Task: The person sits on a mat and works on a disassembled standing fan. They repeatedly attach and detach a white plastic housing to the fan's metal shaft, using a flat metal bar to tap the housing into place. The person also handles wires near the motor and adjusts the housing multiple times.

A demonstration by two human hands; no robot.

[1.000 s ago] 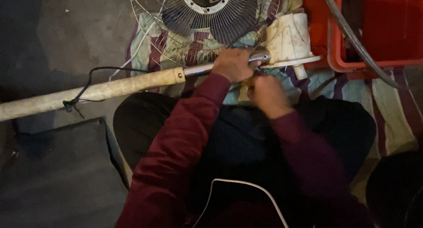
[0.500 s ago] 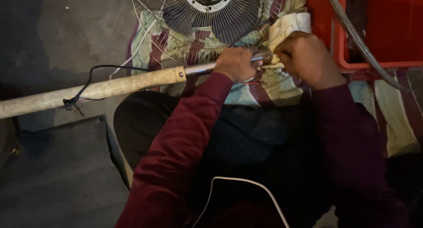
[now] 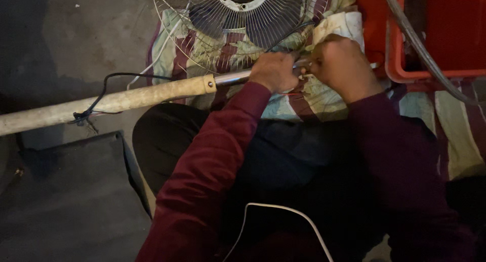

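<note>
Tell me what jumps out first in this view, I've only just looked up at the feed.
Both hands meet at the top centre: the left hand grips the shiny metal tube sliding out of a long, worn cream pole, while the right hand closes over its end beside a cream fan part. Just above them lies a wire fan guard on a striped cloth, with a red crate at top right.

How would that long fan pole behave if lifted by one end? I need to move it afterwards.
The pole looks stiff, so it probably won't bend. It is long and round, so it may roll or swing. The left hand grips its shiny inner tube, which might slide; the black wire could snag.
</note>
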